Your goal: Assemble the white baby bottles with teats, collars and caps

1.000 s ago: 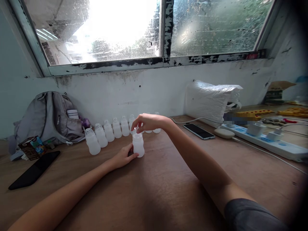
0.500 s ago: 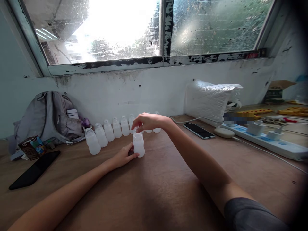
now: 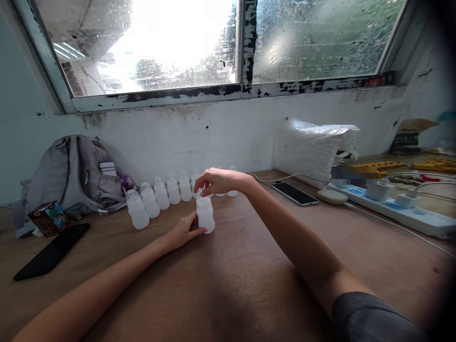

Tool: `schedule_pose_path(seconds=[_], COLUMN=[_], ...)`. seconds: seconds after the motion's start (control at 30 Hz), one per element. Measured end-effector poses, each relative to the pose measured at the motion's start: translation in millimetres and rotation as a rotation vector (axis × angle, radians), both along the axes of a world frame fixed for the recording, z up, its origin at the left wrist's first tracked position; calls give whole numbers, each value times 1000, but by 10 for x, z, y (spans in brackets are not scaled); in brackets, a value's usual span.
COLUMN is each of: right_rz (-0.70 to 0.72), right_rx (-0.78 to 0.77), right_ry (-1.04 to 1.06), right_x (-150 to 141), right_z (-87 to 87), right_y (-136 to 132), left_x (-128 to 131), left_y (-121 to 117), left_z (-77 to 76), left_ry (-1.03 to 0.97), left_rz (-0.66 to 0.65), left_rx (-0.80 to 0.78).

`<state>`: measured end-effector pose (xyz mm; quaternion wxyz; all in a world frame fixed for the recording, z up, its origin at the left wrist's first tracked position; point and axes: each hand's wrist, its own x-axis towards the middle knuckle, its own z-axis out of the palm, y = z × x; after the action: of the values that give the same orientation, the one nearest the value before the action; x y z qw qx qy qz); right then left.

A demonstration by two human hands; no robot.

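Note:
A small white plastic bottle (image 3: 206, 219) stands upright on the brown table (image 3: 249, 280). My left hand (image 3: 183, 230) grips its lower body from the left. My right hand (image 3: 218, 181) reaches over from above, its fingertips pinched on the bottle's clear cap (image 3: 203, 200). Behind stands a curved row of several similar white bottles (image 3: 162, 195) along the wall.
A grey backpack (image 3: 71, 175) leans at the back left, with a small carton (image 3: 48, 218) and a black phone (image 3: 52, 251) beside it. On the right lie another phone (image 3: 294, 194), a white plastic bag (image 3: 313, 147) and a power strip (image 3: 395, 209) with plugs and cables.

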<state>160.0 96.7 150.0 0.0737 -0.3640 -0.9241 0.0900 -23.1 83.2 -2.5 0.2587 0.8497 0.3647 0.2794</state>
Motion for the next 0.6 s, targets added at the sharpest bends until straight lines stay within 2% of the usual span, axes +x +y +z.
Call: schedule_pose_path(seconds=[0.23, 0.43, 0.6], right_rz=[3, -29, -37], right_rx=[-1, 138, 91], right_ry=[3, 172, 126], right_x=[-7, 69, 109], right_z=[-5, 77, 100], right_y=[-7, -51, -76], left_x=[3, 1, 10], left_y=[-1, -2, -1], left_z=[-36, -48, -47], left_ry=[41, 75, 73], left_rz=[67, 115, 116], left_rx=[49, 70, 76])
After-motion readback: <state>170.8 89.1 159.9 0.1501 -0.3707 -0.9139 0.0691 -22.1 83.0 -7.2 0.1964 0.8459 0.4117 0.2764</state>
